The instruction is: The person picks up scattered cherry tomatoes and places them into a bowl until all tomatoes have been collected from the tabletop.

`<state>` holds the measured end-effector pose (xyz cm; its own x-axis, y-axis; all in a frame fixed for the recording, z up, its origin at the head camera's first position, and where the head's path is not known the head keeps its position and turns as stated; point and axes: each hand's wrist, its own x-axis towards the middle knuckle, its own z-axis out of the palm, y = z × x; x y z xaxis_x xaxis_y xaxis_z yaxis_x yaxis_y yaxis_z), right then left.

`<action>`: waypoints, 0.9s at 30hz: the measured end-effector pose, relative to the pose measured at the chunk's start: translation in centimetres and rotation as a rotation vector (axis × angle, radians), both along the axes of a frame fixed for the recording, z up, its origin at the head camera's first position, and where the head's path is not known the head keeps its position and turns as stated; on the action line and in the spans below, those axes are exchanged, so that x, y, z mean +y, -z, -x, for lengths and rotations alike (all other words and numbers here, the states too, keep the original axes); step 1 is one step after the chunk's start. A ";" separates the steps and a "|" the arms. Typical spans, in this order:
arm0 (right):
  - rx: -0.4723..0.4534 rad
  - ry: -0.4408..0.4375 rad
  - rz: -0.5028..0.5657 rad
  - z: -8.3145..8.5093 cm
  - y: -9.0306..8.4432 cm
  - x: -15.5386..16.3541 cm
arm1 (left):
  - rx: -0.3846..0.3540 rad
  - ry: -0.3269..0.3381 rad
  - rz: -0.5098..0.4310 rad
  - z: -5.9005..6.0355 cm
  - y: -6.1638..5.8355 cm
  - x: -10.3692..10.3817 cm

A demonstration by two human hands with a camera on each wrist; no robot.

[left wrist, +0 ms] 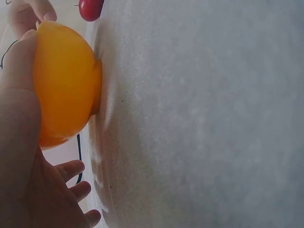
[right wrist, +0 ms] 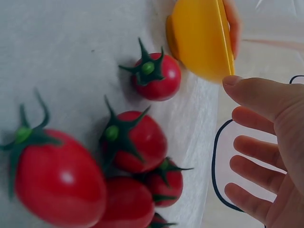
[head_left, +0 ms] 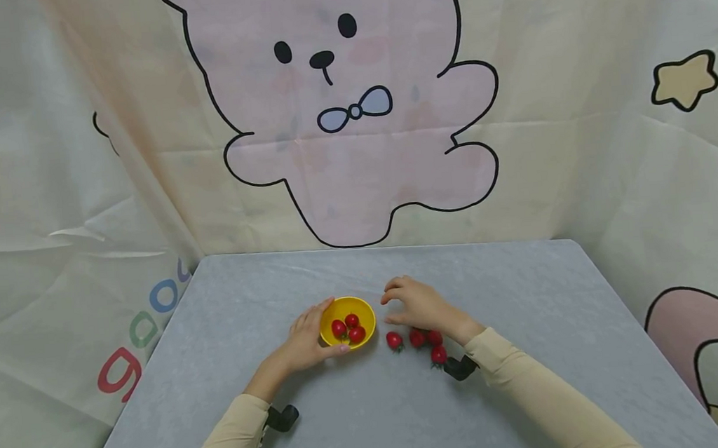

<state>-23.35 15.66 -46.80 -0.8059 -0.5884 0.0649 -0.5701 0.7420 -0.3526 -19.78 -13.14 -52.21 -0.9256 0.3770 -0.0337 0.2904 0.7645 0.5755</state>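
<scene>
Three red cherry tomatoes sit in the small yellow plastic bowl, which the left hand cups. Right hand hovers relaxed and empty above loose tomatoes on the grey table; best pinch one gently by its sides.

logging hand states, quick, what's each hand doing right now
Left hand: grips the yellow bowl by its side.
Right hand: open, holds nothing, fingers relaxed above the tomatoes.
</scene>
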 end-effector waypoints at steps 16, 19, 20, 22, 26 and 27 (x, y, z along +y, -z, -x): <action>0.035 -0.025 -0.042 -1.7 1.1 1.5 | 0.041 0.013 -0.001 -0.1 0.0 0.0; 0.035 -0.022 -0.038 -2.0 1.2 1.6 | 0.040 0.012 0.004 -0.1 -0.1 0.0; 0.034 -0.019 -0.034 -2.2 1.2 1.6 | 0.041 0.011 0.002 -0.1 -0.1 0.1; 0.039 -0.012 -0.031 -2.4 1.3 1.6 | 0.039 0.011 0.000 -0.1 0.0 0.1; 0.055 0.007 -0.038 -2.8 1.7 1.6 | 0.036 0.010 -0.005 -0.1 0.0 0.1; 0.061 0.013 -0.038 -2.9 1.8 1.6 | 0.034 0.010 -0.004 -0.1 -0.1 0.1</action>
